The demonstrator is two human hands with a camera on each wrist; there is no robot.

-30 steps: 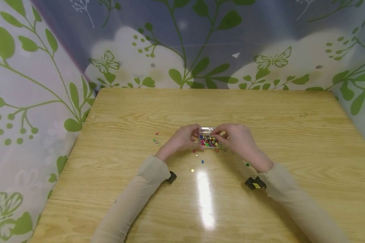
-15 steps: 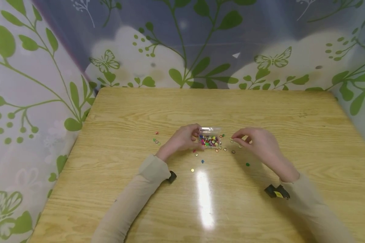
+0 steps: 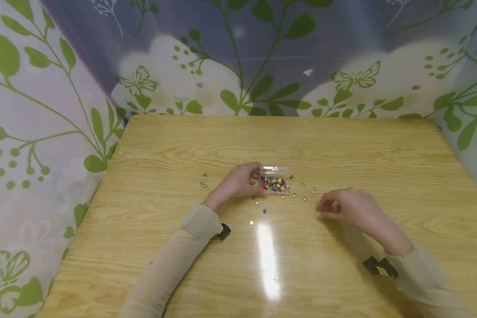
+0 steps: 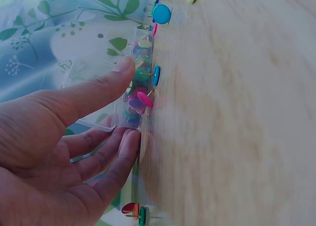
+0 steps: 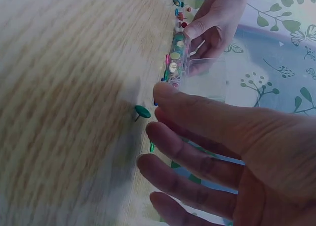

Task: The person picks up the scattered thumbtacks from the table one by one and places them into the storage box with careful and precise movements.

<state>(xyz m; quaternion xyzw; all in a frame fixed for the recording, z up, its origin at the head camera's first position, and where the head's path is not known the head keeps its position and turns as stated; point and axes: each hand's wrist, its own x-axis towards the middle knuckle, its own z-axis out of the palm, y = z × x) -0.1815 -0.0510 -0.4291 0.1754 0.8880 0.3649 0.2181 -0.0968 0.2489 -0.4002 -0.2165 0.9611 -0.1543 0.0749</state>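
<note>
My left hand [image 3: 240,181] grips the left side of a small clear plastic box [image 3: 262,187], its thumb at the near side and fingers behind, as the left wrist view shows. Multicoloured thumbtacks [image 3: 274,184] fill the box, whose clear lid [image 3: 276,170] is raised at the back. To the right, my right hand [image 3: 355,210] hovers low over the table with loosely bent fingers and nothing between them. Close to its fingertips in the right wrist view lies a green thumbtack [image 5: 142,111], point down; in the head view the hand hides it.
Loose thumbtacks lie on the wooden table [image 3: 183,274] around the box: several at its right, a blue tack [image 3: 264,211] and a yellow tack [image 3: 251,223] in front, and a red tack [image 3: 205,174] among others at the left. A patterned wall covering [image 3: 206,79] borders the table.
My right hand has left the box, moving right and towards me to the green thumbtack, uncovering the tacks beside the box. The left hand and box have stayed still.
</note>
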